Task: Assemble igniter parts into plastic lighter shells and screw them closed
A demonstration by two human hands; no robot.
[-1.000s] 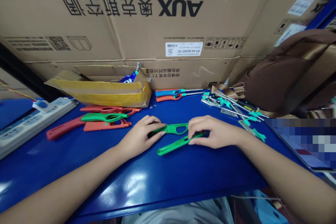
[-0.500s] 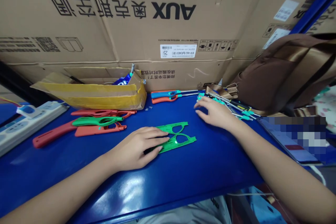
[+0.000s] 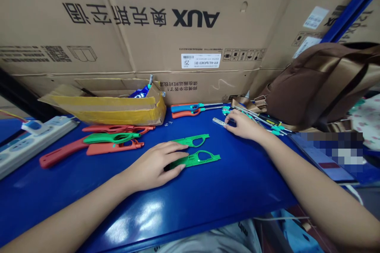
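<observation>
Two green plastic lighter shell halves, an upper shell (image 3: 187, 142) and a lower shell (image 3: 192, 161), lie side by side on the blue table, each with an oval trigger hole. My left hand (image 3: 157, 164) rests over their left ends, fingers stretched out and apart; what lies beneath the palm is hidden. My right hand (image 3: 244, 127) pinches a small whitish, see-through strip (image 3: 218, 121) between thumb and fingertips. Just behind this hand are several metal lighter tubes with teal parts (image 3: 252, 112).
On the left lie red and green lighter shells (image 3: 111, 138), beside a white power strip (image 3: 35, 138). Behind them stands a taped cardboard box (image 3: 118, 110). Two lighters, one blue (image 3: 184, 108) and one orange (image 3: 185, 114), lie at the back. A brown backpack (image 3: 297, 83) and a tablet (image 3: 323, 158) are at right.
My right hand has drawn back slightly from the metal tubes, and the small whitish strip now shows in its fingers. The two green shells lie a little further apart under my left hand.
</observation>
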